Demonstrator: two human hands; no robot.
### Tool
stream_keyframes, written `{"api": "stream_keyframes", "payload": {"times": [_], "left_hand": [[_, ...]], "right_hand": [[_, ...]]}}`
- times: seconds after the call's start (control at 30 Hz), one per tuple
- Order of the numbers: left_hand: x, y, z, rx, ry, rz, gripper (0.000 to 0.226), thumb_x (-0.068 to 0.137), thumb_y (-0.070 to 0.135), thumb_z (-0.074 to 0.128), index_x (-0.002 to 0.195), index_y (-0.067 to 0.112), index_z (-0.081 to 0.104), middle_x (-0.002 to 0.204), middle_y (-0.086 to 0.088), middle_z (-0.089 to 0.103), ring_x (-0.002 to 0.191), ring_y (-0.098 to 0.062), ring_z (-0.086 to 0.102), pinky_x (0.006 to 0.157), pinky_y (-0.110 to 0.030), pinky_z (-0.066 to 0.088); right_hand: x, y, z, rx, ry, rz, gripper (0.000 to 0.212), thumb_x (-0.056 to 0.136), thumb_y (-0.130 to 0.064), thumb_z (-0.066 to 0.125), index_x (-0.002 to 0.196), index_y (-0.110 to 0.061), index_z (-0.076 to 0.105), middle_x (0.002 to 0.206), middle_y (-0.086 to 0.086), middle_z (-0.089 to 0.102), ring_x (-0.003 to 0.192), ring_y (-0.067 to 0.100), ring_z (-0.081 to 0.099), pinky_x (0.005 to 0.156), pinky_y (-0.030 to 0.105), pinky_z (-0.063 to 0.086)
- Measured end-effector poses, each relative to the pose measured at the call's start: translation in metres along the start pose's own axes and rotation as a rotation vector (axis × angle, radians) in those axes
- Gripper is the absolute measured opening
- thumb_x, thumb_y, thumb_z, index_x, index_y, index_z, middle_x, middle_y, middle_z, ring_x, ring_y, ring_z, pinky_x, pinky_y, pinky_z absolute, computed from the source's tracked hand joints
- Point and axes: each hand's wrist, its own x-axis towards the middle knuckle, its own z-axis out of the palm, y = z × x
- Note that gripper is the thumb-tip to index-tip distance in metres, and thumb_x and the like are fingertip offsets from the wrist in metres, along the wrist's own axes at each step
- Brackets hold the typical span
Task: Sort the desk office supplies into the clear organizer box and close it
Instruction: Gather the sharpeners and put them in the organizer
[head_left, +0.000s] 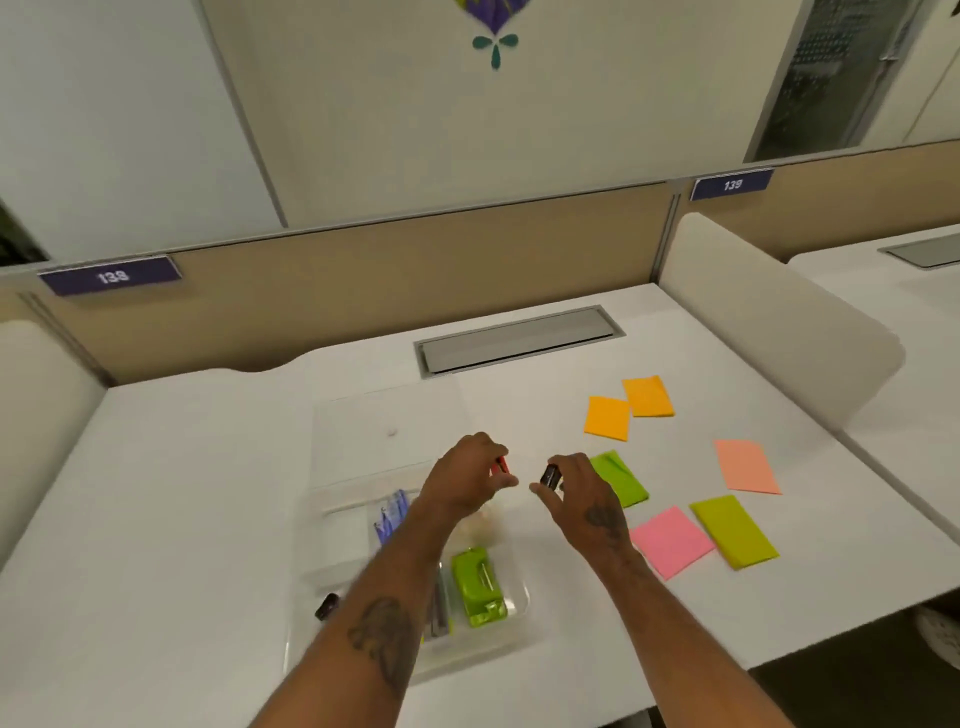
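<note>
Red clip pinched in left hand, black clip in right hand — both lean rightward.

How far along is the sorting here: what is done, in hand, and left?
Done: a green tool and blue items lie in the organizer box. In hand: the left hand pinches a small red item, the right hand a small black item. Left: six sticky notes and a dark object on the desk; the lid is open.
</note>
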Motion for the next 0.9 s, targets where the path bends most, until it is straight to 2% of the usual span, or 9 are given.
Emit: {"api": "stream_keyframes", "payload": {"times": [0.1, 0.2, 0.37, 0.47, 0.63, 0.7, 0.8, 0.9], "left_hand": [[-0.055, -0.041, -0.019, -0.069, -0.007, -0.099, 0.036, 0.071, 0.041, 0.081, 0.097, 0.018, 0.07, 0.097, 0.0, 0.064, 0.089, -0.017, 0.058, 0.077, -0.031, 0.046], [-0.104, -0.077, -0.031, -0.094, -0.005, -0.188, 0.033, 0.067, 0.034, 0.085, 0.091, 0.017, 0.071, 0.092, 0.0, 0.067, 0.082, -0.015, 0.058, 0.07, -0.027, 0.044], [-0.168, -0.111, -0.035, -0.035, -0.03, -0.294, 0.046, 0.075, 0.033, 0.081, 0.117, 0.021, 0.066, 0.111, 0.0, 0.065, 0.104, -0.017, 0.058, 0.091, -0.032, 0.048], [-0.194, -0.123, -0.032, -0.022, -0.052, -0.348, 0.053, 0.077, 0.031, 0.077, 0.127, 0.019, 0.061, 0.121, 0.001, 0.064, 0.114, -0.017, 0.056, 0.098, -0.033, 0.047], [-0.223, -0.135, -0.028, 0.016, -0.065, -0.422, 0.04, 0.076, 0.035, 0.077, 0.113, 0.022, 0.068, 0.112, 0.001, 0.066, 0.104, -0.017, 0.057, 0.087, -0.032, 0.049], [-0.23, -0.138, -0.025, 0.007, -0.06, -0.442, 0.041, 0.075, 0.036, 0.079, 0.112, 0.024, 0.067, 0.112, 0.003, 0.065, 0.106, -0.017, 0.056, 0.087, -0.032, 0.049], [-0.234, -0.143, -0.02, -0.026, -0.046, -0.462, 0.063, 0.071, 0.039, 0.081, 0.128, 0.026, 0.058, 0.127, 0.005, 0.059, 0.119, -0.016, 0.051, 0.096, -0.031, 0.046], [-0.231, -0.144, -0.017, -0.023, -0.021, -0.434, 0.085, 0.071, 0.046, 0.08, 0.144, 0.027, 0.042, 0.148, 0.005, 0.042, 0.134, -0.014, 0.039, 0.106, -0.032, 0.039]], "right_hand": [[-0.019, -0.043, 0.027, -0.026, -0.087, -0.071, 0.043, 0.085, -0.041, 0.066, 0.12, -0.015, 0.059, 0.116, 0.003, 0.057, 0.097, 0.022, 0.063, 0.078, 0.035, 0.051], [-0.033, -0.081, 0.05, -0.052, -0.185, -0.15, 0.044, 0.09, -0.041, 0.059, 0.127, -0.017, 0.055, 0.121, 0.001, 0.054, 0.105, 0.021, 0.06, 0.085, 0.035, 0.051], [-0.053, -0.126, 0.081, -0.023, -0.304, -0.292, 0.046, 0.089, -0.039, 0.061, 0.129, -0.017, 0.054, 0.123, 0.0, 0.055, 0.111, 0.019, 0.056, 0.09, 0.034, 0.048], [-0.06, -0.144, 0.096, -0.02, -0.385, -0.339, 0.047, 0.088, -0.04, 0.062, 0.129, -0.018, 0.053, 0.125, 0.0, 0.057, 0.116, 0.019, 0.054, 0.096, 0.031, 0.044], [-0.071, -0.165, 0.116, 0.002, -0.453, -0.356, 0.052, 0.09, -0.043, 0.059, 0.138, -0.028, 0.046, 0.137, -0.005, 0.054, 0.127, 0.014, 0.047, 0.103, 0.03, 0.04], [-0.074, -0.169, 0.12, -0.029, -0.468, -0.366, 0.055, 0.09, -0.045, 0.057, 0.141, -0.032, 0.04, 0.14, -0.005, 0.052, 0.128, 0.015, 0.046, 0.103, 0.032, 0.041], [-0.076, -0.171, 0.123, -0.066, -0.486, -0.378, 0.062, 0.092, -0.05, 0.052, 0.147, -0.034, 0.028, 0.15, -0.004, 0.041, 0.136, 0.016, 0.039, 0.108, 0.035, 0.04], [-0.076, -0.164, 0.12, -0.064, -0.449, -0.36, 0.066, 0.092, -0.056, 0.046, 0.149, -0.033, 0.022, 0.157, -0.004, 0.026, 0.143, 0.014, 0.027, 0.113, 0.036, 0.034]]}}
